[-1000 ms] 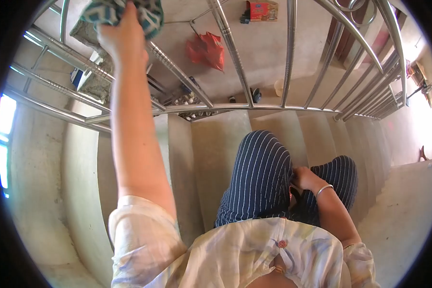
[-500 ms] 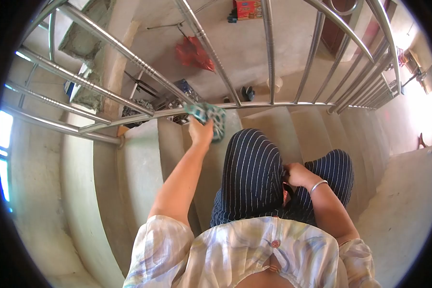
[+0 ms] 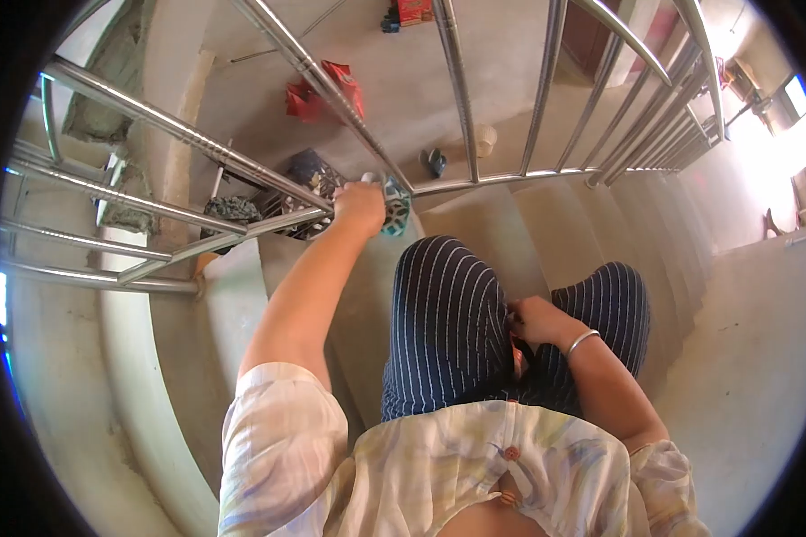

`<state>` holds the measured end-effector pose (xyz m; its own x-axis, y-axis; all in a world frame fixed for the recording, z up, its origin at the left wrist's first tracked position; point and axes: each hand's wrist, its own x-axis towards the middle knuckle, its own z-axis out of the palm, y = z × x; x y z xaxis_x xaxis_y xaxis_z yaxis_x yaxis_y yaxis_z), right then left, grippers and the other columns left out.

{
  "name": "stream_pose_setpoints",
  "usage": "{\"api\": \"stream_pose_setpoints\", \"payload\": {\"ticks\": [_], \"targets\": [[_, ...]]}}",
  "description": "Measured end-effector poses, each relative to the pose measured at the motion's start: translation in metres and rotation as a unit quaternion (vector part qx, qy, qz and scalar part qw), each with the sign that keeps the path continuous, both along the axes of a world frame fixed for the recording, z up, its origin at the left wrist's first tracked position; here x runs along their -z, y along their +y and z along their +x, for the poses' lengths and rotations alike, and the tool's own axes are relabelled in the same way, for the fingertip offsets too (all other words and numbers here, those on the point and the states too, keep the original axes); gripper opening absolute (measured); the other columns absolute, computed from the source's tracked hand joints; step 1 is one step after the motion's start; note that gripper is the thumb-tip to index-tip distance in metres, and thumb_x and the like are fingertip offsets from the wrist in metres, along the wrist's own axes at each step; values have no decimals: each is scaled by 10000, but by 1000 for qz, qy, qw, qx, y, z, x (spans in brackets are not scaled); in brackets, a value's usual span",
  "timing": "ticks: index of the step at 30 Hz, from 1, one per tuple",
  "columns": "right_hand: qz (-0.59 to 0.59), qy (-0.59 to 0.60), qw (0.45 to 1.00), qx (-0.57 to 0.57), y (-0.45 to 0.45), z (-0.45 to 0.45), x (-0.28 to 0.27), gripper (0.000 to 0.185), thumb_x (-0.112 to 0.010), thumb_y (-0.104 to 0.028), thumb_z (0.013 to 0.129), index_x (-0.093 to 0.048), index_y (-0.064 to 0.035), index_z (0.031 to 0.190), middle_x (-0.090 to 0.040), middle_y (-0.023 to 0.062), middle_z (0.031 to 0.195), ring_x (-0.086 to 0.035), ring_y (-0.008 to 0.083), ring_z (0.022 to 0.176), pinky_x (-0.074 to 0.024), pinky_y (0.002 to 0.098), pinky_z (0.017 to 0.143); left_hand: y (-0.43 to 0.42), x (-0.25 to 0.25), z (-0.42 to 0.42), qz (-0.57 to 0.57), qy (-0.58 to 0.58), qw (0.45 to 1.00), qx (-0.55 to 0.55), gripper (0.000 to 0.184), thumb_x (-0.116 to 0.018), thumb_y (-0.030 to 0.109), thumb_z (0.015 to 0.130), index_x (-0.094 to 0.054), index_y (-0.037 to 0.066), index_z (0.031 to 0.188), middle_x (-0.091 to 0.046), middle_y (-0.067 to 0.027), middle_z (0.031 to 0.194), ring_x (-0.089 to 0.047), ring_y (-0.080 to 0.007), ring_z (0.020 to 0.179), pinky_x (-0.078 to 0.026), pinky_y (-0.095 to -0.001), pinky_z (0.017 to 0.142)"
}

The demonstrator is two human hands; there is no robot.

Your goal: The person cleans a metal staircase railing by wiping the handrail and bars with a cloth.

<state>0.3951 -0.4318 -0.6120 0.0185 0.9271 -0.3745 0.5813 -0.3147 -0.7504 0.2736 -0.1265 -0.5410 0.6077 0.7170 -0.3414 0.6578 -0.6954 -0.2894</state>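
My left hand [image 3: 361,208] is closed round a teal-and-white patterned cloth [image 3: 396,206] at the lower rail [image 3: 475,182] of a metal stair railing. The cloth hangs out on the right side of the hand, close to the foot of an upright bar [image 3: 364,127]. Between my knees in dark striped trousers [image 3: 443,322] rests my right hand [image 3: 542,320], with a bangle on its wrist. Its fingers are curled in; whatever they grip is mostly hidden, with something dark and a bit of red showing below them.
Concrete steps [image 3: 475,224] run down to the right beside the railing. Beyond the bars, on the floor below, lie a red plastic bag [image 3: 345,88], dark shoes [image 3: 433,162], a red box [image 3: 414,11] and a patterned bundle [image 3: 233,209]. A plastered wall [image 3: 63,358] stands at left.
My left hand has shifted left and slightly up with the cloth, in against the rail and bar. The view has turned a little. My right hand stays between the knees.
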Motion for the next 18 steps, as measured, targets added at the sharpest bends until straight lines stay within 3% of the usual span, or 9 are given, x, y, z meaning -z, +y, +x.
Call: {"api": "stream_pose_setpoints", "payload": {"ticks": [2, 4, 8, 10, 12, 13, 15, 18], "targets": [[-6, 0, 1000, 10, -4, -1, 11, 224, -554, -109, 710, -566, 10, 898, -581, 224, 833, -559, 369, 818, -444, 391, 729, -11, 16, 12, 5, 3, 1000, 27, 286, -512, 132, 746, -578, 60, 1015, -506, -121, 1111, -508, -289, 976, -362, -423, 821], [-9, -4, 1000, 12, -5, 1, 11, 225, -554, -107, 711, -567, 9, 904, -581, 224, 838, -561, 368, 816, -445, 392, 726, -20, 34, 15, 104, -28, 993, 43, 263, -482, 149, 755, -589, 44, 971, -515, -112, 1054, -475, -270, 956, -340, -393, 809], [-39, -29, 999, -1, 0, 1, 6, 248, -515, -136, 736, -584, -10, 938, -583, 225, 897, -556, 366, 864, -448, 404, 749, -17, 43, -1, 113, -72, 986, 94, 246, -494, 152, 736, -606, 18, 910, -514, -118, 1026, -448, -257, 982, -306, -383, 881], [-35, -41, 999, -1, 1, 2, 5, 252, -517, -143, 738, -584, -8, 940, -583, 224, 896, -558, 364, 863, -448, 404, 749, -8, 35, -11, 124, -120, 975, 136, 239, -496, 150, 734, -610, 12, 892, -533, -122, 995, -483, -262, 960, -347, -388, 854], [-55, -18, 998, 1, 0, 2, 4, 249, -513, -141, 736, -586, -8, 933, -587, 222, 873, -565, 363, 843, -452, 405, 741, 2, 12, -19, 56, 0, 989, 141, 248, -463, 151, 763, -614, 21, 911, -579, -121, 965, -539, -277, 907, -401, -418, 758], [-57, -16, 998, 2, -1, 1, 4, 249, -513, -141, 736, -586, -8, 933, -587, 222, 873, -565, 363, 843, -452, 405, 741, 8, -7, -23, 53, 2, 988, 142, 248, -463, 151, 763, -614, 21, 911, -579, -121, 965, -539, -277, 907, -401, -418, 758], [-31, -22, 999, -13, 0, 0, 5, 234, -501, -128, 737, -589, -11, 919, -589, 224, 853, -568, 366, 827, -454, 412, 732, 19, -42, -29, -20, 185, 965, 184, 242, -484, 150, 761, -627, 54, 931, -601, -108, 994, -578, -285, 891, -437, -430, 723], [-21, -35, 999, -4, 0, 1, 5, 224, -491, -125, 736, -591, -14, 903, -586, 227, 849, -563, 375, 824, -453, 420, 727, 11, -39, -16, 9, 201, 972, 119, 222, -529, 125, 720, -614, 48, 910, -600, -129, 964, -574, -286, 909, -444, -416, 741]]}}
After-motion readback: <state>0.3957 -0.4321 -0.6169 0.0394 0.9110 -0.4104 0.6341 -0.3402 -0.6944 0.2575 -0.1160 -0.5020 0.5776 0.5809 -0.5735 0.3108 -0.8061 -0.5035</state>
